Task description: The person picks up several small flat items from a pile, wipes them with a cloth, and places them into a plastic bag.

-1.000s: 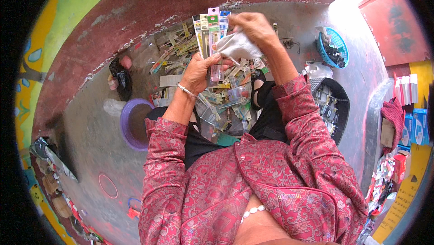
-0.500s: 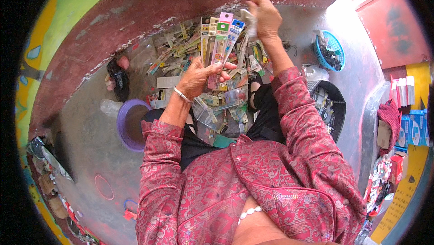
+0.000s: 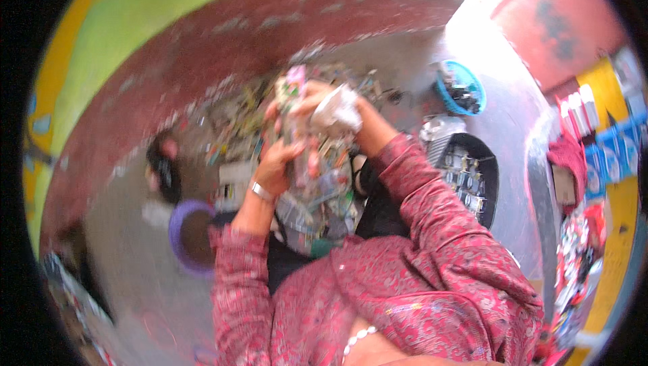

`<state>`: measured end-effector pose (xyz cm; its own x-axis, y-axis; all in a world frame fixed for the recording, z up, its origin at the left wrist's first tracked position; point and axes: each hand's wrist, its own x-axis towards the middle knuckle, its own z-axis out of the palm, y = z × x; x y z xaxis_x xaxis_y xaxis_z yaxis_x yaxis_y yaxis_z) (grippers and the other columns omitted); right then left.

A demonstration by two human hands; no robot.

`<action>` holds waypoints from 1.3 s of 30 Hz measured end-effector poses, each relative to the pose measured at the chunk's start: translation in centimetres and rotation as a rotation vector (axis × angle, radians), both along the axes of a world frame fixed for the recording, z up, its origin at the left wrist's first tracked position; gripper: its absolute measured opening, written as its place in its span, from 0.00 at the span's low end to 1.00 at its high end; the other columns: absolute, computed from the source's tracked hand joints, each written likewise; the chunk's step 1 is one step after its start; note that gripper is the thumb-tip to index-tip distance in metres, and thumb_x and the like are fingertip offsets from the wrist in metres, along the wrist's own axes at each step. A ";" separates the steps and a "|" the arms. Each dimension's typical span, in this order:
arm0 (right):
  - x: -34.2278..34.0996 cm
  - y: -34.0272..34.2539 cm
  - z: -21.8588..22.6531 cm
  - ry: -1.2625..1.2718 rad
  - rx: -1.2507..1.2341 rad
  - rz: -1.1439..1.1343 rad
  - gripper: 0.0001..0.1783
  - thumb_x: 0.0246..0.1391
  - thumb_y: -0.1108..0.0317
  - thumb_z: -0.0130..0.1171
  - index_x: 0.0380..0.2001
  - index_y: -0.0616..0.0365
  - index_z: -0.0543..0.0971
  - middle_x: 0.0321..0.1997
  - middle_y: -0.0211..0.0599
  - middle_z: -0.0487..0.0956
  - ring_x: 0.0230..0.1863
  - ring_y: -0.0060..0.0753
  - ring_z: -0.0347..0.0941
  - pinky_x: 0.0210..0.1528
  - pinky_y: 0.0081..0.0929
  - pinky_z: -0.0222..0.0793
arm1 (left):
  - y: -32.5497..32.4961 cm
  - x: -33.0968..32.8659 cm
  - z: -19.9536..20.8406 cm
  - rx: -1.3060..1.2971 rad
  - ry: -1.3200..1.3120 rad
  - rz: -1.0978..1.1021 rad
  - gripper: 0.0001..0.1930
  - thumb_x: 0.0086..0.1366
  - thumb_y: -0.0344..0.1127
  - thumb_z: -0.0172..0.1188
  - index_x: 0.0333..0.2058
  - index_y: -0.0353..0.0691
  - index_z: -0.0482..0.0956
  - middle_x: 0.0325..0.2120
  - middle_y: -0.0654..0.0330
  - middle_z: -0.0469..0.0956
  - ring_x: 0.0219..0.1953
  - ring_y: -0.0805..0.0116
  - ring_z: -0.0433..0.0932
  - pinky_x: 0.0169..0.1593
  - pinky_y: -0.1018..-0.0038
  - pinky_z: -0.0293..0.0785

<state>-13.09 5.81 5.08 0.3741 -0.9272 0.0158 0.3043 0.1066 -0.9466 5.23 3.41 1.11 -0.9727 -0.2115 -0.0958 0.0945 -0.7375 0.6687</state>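
Note:
My left hand (image 3: 278, 167) is closed round a bunch of long, narrow card-topped packets (image 3: 295, 86), held upright in front of me; pink and green tops show through the blur. My right hand (image 3: 317, 99) reaches across to the upper part of the bunch, its fingers touching or close to it. A crumpled white wad (image 3: 337, 111), cloth or thin plastic, is in that hand and hangs at its wrist side. Beneath both hands lies a heap of similar loose packets (image 3: 324, 211) on the floor between my legs.
A purple basin (image 3: 177, 234) stands left, with a black plastic bag (image 3: 165, 167) beyond it. To the right are a blue basket (image 3: 480, 86) with dark items and a black tub (image 3: 491, 163) holding small pieces. Boxes (image 3: 611, 163) line the right edge; a red-brown wall (image 3: 223, 39) curves behind.
My right hand has come down and left, from out to the side to the packets' tops, bringing the white wad along. The left hand has lowered slightly, and the whole view has shifted.

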 end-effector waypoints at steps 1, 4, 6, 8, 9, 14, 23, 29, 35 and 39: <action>-1.0 -0.2 -0.3 0.188 -0.024 -0.060 0.19 0.44 0.62 0.58 0.40 0.60 0.76 0.35 0.33 0.76 0.36 0.25 0.71 0.39 0.25 0.66 | 0.3 -0.6 0.5 0.011 -0.023 0.006 0.15 0.56 0.39 0.54 0.38 0.35 0.69 0.23 0.56 0.74 0.22 0.65 0.74 0.27 0.73 0.71; -1.7 -0.3 -0.6 0.165 -0.087 -0.081 0.12 0.43 0.65 0.59 0.33 0.58 0.77 0.29 0.26 0.76 0.30 0.19 0.70 0.33 0.20 0.65 | 0.5 -1.1 1.0 0.072 -0.045 -0.024 0.10 0.57 0.37 0.52 0.34 0.37 0.69 0.24 0.56 0.73 0.24 0.66 0.74 0.30 0.73 0.71; -2.9 -0.3 -0.8 0.225 -0.121 -0.105 0.09 0.42 0.67 0.58 0.29 0.59 0.78 0.24 0.25 0.75 0.25 0.17 0.68 0.28 0.19 0.64 | 1.5 -2.0 2.6 -0.044 -0.132 0.012 0.12 0.56 0.38 0.54 0.35 0.36 0.69 0.25 0.57 0.73 0.27 0.67 0.73 0.32 0.73 0.71; -4.1 0.6 -0.8 0.229 -0.088 -0.186 0.08 0.42 0.68 0.58 0.26 0.60 0.78 0.21 0.24 0.74 0.22 0.16 0.67 0.25 0.18 0.63 | 1.7 -3.4 3.8 -0.169 -0.195 -0.008 0.15 0.56 0.39 0.55 0.38 0.35 0.69 0.27 0.58 0.73 0.28 0.67 0.74 0.34 0.71 0.72; -3.5 1.4 0.2 0.168 -0.060 -0.214 0.07 0.42 0.69 0.58 0.26 0.60 0.78 0.20 0.24 0.74 0.21 0.16 0.67 0.23 0.17 0.62 | 1.6 -3.2 4.0 -0.244 -0.214 -0.032 0.17 0.56 0.40 0.55 0.40 0.35 0.68 0.29 0.57 0.74 0.29 0.66 0.74 0.34 0.69 0.73; -4.5 3.2 2.2 0.283 -0.008 -0.222 0.10 0.41 0.65 0.60 0.22 0.61 0.79 0.17 0.26 0.75 0.15 0.16 0.66 0.19 0.18 0.62 | -0.1 -4.8 5.5 -0.323 -0.182 -0.133 0.23 0.54 0.37 0.57 0.46 0.33 0.65 0.37 0.55 0.73 0.37 0.64 0.74 0.39 0.67 0.73; -9.2 0.9 -2.0 0.922 -0.387 0.020 0.16 0.30 0.68 0.62 0.30 0.49 0.80 0.26 0.25 0.74 0.28 0.27 0.65 0.31 0.29 0.61 | 0.4 -6.8 1.8 -0.119 -0.115 -0.111 0.19 0.54 0.37 0.58 0.44 0.37 0.67 0.28 0.55 0.76 0.28 0.65 0.77 0.25 0.74 0.73; -3.4 0.8 0.3 0.557 0.282 -0.283 0.16 0.44 0.61 0.62 0.33 0.62 0.78 0.25 0.31 0.76 0.23 0.22 0.71 0.22 0.23 0.68 | -1.2 -4.0 1.5 -0.167 -0.209 -0.073 0.12 0.60 0.38 0.52 0.36 0.35 0.70 0.27 0.53 0.77 0.29 0.65 0.78 0.33 0.71 0.75; -8.2 -0.8 -1.9 0.024 -0.092 -0.753 0.13 0.47 0.63 0.58 0.31 0.63 0.76 0.31 0.35 0.77 0.28 0.25 0.73 0.25 0.20 0.69 | -2.3 -4.0 0.3 0.055 -0.296 0.136 0.09 0.60 0.31 0.51 0.37 0.33 0.68 0.38 0.46 0.74 0.40 0.58 0.75 0.41 0.65 0.76; -4.2 -1.1 -0.4 0.507 -0.274 -1.350 0.14 0.45 0.61 0.61 0.18 0.61 0.77 0.17 0.30 0.75 0.19 0.18 0.69 0.24 0.18 0.65 | -2.0 -4.7 0.1 0.163 -0.267 0.231 0.10 0.62 0.30 0.45 0.38 0.28 0.65 0.39 0.42 0.72 0.42 0.54 0.74 0.47 0.64 0.73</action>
<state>-17.27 4.76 4.65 -0.7363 -0.5602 0.3794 -0.3389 -0.1799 -0.9234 0.54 1.44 1.24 -0.8373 -0.3831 -0.3900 0.1088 -0.8159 0.5679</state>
